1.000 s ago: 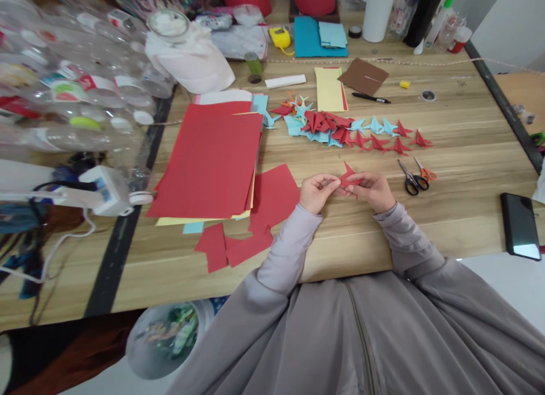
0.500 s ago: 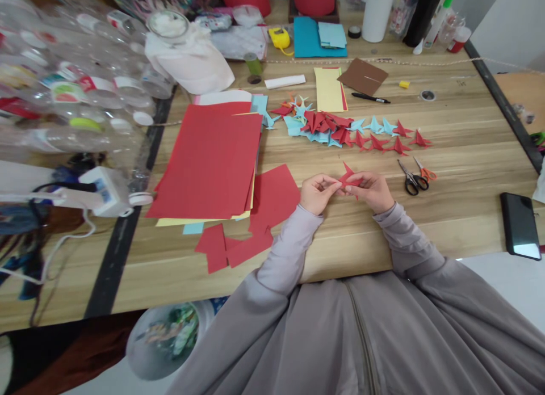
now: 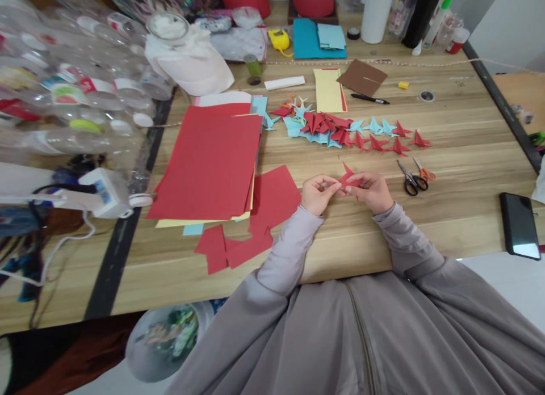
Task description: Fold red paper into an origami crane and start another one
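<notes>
Between my two hands is a red origami figure (image 3: pixel 348 172) with pointed tips, held just above the wooden table. My left hand (image 3: pixel 317 193) pinches its left side between thumb and finger. My right hand (image 3: pixel 371 190) is closed on its right side, thumb toward me, and the fingers hide part of the paper. Beyond the hands lies a cluster of red origami figures (image 3: pixel 326 122) mixed with light blue origami figures (image 3: pixel 374 125), several trailing off to the right. Black-handled scissors (image 3: pixel 412 182) and orange-handled scissors (image 3: pixel 426 171) rest to the right of my right hand.
A stack of red paper (image 3: pixel 208 162) and cut red scraps (image 3: pixel 238 250) lie left of my hands. Plastic bottles (image 3: pixel 97 94) crowd the far left, near a white power adapter (image 3: pixel 111 192). A phone (image 3: pixel 519 225) lies at the right edge. Below stands a bin (image 3: pixel 145 355).
Almost nothing differs. Both hands keep their pinch on the red origami figure in the same place; the view has shifted only very slightly.
</notes>
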{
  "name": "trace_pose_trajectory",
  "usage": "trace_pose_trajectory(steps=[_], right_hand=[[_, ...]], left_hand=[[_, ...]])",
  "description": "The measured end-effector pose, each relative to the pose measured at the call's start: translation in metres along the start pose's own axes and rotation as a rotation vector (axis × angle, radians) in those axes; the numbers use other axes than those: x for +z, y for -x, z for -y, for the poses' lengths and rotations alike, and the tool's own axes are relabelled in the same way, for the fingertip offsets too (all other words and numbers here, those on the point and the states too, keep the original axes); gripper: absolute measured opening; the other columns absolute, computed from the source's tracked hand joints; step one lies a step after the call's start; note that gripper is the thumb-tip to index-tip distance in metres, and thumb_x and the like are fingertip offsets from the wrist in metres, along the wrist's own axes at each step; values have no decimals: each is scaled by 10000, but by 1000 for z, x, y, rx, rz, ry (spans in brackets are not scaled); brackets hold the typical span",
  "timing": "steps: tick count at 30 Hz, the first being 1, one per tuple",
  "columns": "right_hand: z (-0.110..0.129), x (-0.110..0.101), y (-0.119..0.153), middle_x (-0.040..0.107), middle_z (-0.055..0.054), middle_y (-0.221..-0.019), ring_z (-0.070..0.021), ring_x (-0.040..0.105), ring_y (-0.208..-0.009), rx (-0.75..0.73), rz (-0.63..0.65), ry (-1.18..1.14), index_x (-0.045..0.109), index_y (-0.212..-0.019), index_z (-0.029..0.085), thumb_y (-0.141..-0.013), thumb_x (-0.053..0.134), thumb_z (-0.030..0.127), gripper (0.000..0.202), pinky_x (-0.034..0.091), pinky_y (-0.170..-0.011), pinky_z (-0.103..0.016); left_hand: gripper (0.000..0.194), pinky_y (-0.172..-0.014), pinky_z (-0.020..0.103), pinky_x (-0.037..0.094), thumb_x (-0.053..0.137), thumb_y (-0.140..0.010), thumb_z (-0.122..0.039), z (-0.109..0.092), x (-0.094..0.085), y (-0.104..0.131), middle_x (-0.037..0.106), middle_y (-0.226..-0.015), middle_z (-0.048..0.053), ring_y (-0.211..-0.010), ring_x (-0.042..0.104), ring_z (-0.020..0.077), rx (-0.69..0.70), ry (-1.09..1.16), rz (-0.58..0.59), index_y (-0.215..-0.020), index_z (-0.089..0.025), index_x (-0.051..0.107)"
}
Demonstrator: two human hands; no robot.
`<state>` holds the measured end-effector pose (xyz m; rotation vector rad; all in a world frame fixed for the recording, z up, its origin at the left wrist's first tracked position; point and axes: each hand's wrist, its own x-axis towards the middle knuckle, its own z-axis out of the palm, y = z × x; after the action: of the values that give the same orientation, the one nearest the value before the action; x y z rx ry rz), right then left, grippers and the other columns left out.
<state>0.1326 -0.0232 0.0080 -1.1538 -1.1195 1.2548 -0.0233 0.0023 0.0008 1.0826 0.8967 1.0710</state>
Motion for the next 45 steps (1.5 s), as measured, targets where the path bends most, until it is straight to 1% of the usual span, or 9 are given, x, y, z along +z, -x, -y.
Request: trace_pose_trajectory(steps=[6, 10, 12, 16, 19, 25, 31, 39, 45], right_hand=[[1, -1, -1, 693, -5, -612, -116, 608, -485, -1, -5, 22, 690, -773, 160, -579, 844, 388, 337, 440, -416, -217], [3, -1, -1, 670, 14, -570, -89, 557, -435, -17, -26, 30, 691, -769, 155, -585, 841, 377, 325, 435, -418, -214], [2, -1, -1, 678, 8, -584, -97, 578, -455, -9, -28, 9, 695, -767, 156, -578, 847, 362, 318, 440, -425, -214], [0, 1, 0, 703, -10, -626, -130, 644, -532, 15, 10, -30, 698, -766, 161, -578, 852, 339, 301, 484, -466, -225], [0, 1, 0, 704, -1, -617, -130, 654, -540, 19, 27, -57, 702, -767, 168, -583, 851, 339, 292, 511, -497, -233], [1, -2, -1, 730, -3, -671, -135, 673, -564, 63, 87, -167, 725, -859, 188, -673, 784, 425, 306, 566, -591, -283], [1, -1, 0, 725, -4, -682, -130, 668, -592, 5, 69, -88, 712, -859, 181, -606, 845, 328, 322, 547, -573, -258], [0, 2, 2, 731, -16, -685, -154, 697, -625, 0, 108, -121, 694, -833, 170, -614, 843, 332, 310, 583, -633, -297], [2, 1, 2, 723, 2, -667, -114, 667, -579, 3, 150, -151, 701, -841, 173, -625, 839, 308, 290, 559, -589, -248]], left_hand=[[532, -538, 260, 545, 838, -581, -415, 3, -1, -2, 661, -530, -36, -500, 679, 179, -13, 117, 21, -784, -202, 394], [495, -551, 270, 555, 799, -632, -446, 4, -2, -3, 682, -559, -14, -538, 697, 197, -66, 180, 69, -801, -197, 406], [491, -558, 271, 557, 805, -625, -433, 4, -1, -3, 685, -563, -11, -542, 697, 192, -67, 193, 71, -809, -193, 419], [533, -521, 232, 530, 865, -539, -334, 4, 1, -1, 672, -536, -32, -472, 654, 146, -42, 151, 42, -810, -191, 429], [553, -485, 223, 504, 871, -516, -337, 5, 1, -2, 648, -504, -48, -426, 615, 130, -54, 154, 37, -801, -196, 419], [555, -455, 198, 449, 871, -509, -350, 6, -4, -6, 652, -535, -37, -421, 603, 123, -40, 141, -34, -811, -192, 433], [542, -442, 201, 450, 871, -496, -327, 4, -3, -5, 636, -515, -55, -400, 585, 115, -46, 143, -48, -798, -189, 443], [540, -530, 256, 535, 883, -478, -306, 6, 0, -3, 688, -576, -16, -478, 652, 149, -59, 146, 37, -797, -176, 468], [563, -512, 238, 527, 899, -441, -324, -2, -2, -2, 671, -539, -21, -443, 621, 122, -212, 235, 93, -787, -164, 484]])
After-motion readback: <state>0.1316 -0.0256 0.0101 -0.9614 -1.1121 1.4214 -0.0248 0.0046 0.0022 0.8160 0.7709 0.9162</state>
